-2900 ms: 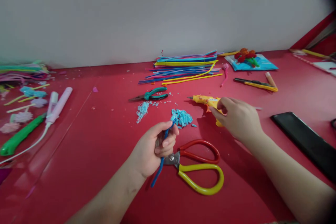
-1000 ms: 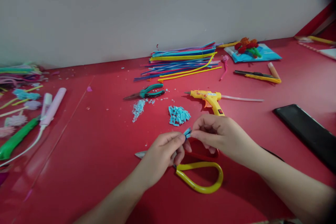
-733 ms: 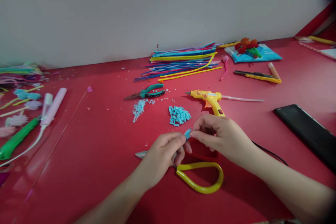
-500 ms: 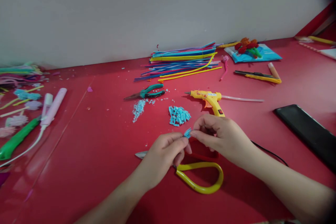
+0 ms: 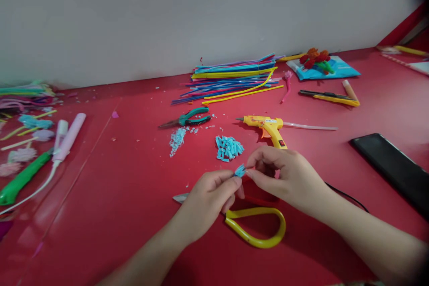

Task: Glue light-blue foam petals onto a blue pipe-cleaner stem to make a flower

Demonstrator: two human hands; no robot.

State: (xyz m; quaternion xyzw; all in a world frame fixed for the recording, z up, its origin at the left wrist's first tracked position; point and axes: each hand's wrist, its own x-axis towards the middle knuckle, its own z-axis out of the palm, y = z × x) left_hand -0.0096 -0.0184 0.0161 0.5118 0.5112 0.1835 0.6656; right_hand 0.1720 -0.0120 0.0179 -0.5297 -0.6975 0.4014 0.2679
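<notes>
Fingers: left hand [image 5: 212, 194] pinches blue tuft [image 5: 240, 170] | right hand [image 5: 288, 174]: hold unclear | scissors [image 5: 283, 228] partly hidden

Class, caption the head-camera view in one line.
Left hand and right hand meet at a small, fuzzy light-blue cluster over red-and-yellow-handled metal scissors on a red table.

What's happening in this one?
A person pinches a small light-blue tuft in the left hand, while the right hand's fingertips are at its other side. Just beyond lies a pile of light-blue pieces, with the glue gun set down to its right and pliers to its upper left. Scissors lie partly hidden under the hands.
</notes>
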